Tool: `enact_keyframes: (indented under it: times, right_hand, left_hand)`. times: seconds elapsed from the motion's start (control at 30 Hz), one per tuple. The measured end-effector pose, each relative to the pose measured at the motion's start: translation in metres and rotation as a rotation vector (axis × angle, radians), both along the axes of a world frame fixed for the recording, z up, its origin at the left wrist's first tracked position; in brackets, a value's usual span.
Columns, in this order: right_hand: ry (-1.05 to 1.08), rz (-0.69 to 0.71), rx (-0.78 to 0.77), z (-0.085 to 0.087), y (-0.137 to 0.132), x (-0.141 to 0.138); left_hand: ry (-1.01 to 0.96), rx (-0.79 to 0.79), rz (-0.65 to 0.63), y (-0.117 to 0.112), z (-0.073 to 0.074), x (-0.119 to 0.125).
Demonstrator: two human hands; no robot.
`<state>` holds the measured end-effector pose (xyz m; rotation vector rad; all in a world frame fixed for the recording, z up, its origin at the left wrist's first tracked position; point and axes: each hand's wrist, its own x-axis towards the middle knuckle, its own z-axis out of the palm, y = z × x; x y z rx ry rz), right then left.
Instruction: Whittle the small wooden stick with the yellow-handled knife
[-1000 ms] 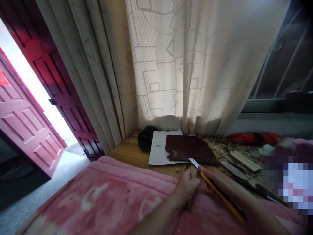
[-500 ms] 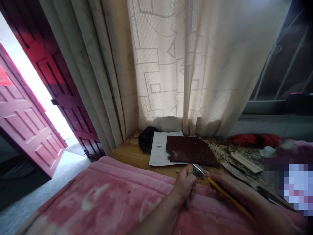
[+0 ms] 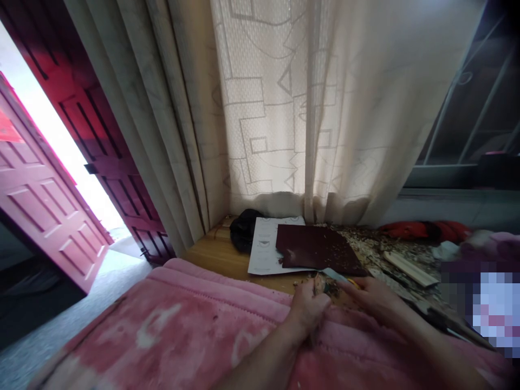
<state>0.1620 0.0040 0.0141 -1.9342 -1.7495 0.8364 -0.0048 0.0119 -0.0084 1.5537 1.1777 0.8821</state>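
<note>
My left hand (image 3: 309, 306) grips a small pale piece of wood (image 3: 319, 284) at the table's near edge, with its lower end hidden in my fingers. My right hand (image 3: 376, 299) is shut on a utility knife (image 3: 333, 274), and its metal blade reaches toward the wood. Most of the knife's yellow handle is hidden by that hand. Wood shavings (image 3: 331, 287) lie around the blade and the piece of wood.
A pink fleece blanket (image 3: 162, 319) covers the foreground. On the wooden table (image 3: 219, 254) are a dark maroon sheet (image 3: 317, 248), white paper (image 3: 264, 254), a black bag (image 3: 244, 230), wood shavings (image 3: 365, 244), a pale wooden strip (image 3: 406, 268) and red cloth (image 3: 422, 232).
My right hand has moved left and turned, so the yellow knife handle now lies mostly hidden behind it. The blade sits flatter beside the wood. My left hand has barely moved.
</note>
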Motion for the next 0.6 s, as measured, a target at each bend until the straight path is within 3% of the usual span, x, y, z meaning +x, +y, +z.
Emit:
enact_keyframes:
  times: [0.1,0.27,0.4,0.6]
  right_hand:
    - [-0.216,-0.082,0.085,0.004,0.002,0.009]
    - [-0.008,-0.042,0.049,0.011,-0.001,0.003]
    - [0.149,0.016,-0.003,0.005,-0.002,-0.003]
    - [-0.244,0.014,0.224,-0.006,0.004,-0.001]
  left_hand:
    - [0.094,0.030,0.046,0.001,-0.008,0.000]
    - [0.168,0.036,0.092,0.003,-0.014,0.000]
    - [0.186,0.035,0.115,0.003,-0.011,0.000]
    - [0.185,0.015,0.153,0.002,-0.012,0.001]
